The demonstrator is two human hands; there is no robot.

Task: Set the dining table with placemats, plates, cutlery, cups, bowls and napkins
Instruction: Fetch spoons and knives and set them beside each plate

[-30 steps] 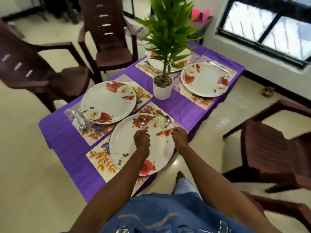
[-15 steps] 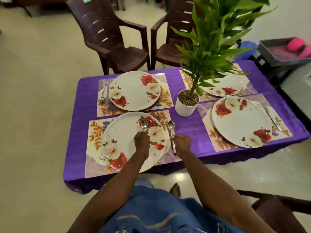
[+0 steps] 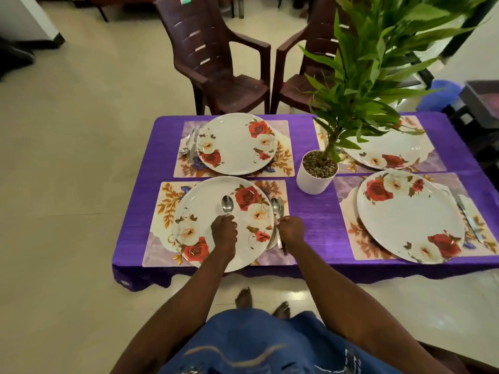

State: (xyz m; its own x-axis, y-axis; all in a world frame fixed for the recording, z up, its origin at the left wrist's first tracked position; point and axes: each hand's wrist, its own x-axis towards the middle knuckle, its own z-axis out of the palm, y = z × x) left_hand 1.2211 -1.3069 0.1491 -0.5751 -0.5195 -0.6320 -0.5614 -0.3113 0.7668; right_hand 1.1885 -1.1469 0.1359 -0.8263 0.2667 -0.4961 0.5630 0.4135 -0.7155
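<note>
Left grip (image 3: pixel 223 232) pinches a spoon (image 3: pixel 227 205) above the near-left plate (image 3: pixel 205 211); right grip (image 3: pixel 290 229) pinches cutlery (image 3: pixel 276 211). Recommend laying it parallel beside the rim.

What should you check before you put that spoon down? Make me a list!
1. Left hand holds the spoon firmly: ok.
2. Spoon is over the near plate, not yet beside it: not ok.
3. Right hand steadies the cutlery on the placemat right of the plate: ok.
4. Room beside that cutlery for another spoon: cannot tell.
5. Plant pot stands apart from both hands: ok.
</note>
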